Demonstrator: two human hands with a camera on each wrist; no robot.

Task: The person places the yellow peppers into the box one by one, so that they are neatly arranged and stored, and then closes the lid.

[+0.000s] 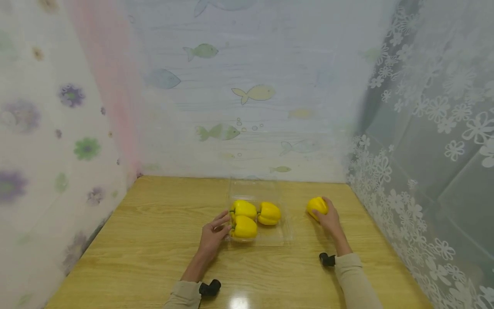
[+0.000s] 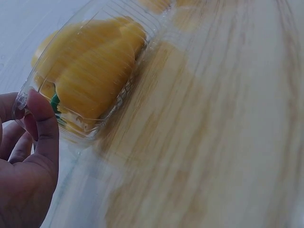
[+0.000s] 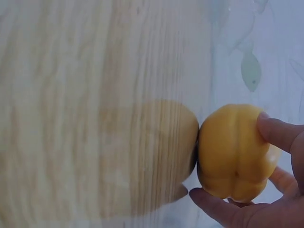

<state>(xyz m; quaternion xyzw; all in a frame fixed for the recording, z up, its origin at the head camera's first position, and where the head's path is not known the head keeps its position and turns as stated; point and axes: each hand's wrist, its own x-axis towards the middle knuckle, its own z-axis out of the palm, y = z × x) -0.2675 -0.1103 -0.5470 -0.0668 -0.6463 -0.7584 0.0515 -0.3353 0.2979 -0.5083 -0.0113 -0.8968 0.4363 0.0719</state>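
Observation:
A clear plastic clamshell box lies on the table with its lid folded back toward the wall. Inside it are three yellow bell peppers: a front-left one, one behind it and one on the right. My left hand pinches the box's left rim between thumb and fingers; the left wrist view shows the rim there. To the right of the box, my right hand grips another yellow bell pepper, thumb on one side and fingers round the other. That pepper is right at the tabletop.
The wooden table has a glossy surface that mirrors the peppers. A fish-print sheet hangs behind it. Flowered curtains stand along the left side and right side. Black wrist-camera mounts sit by both cuffs.

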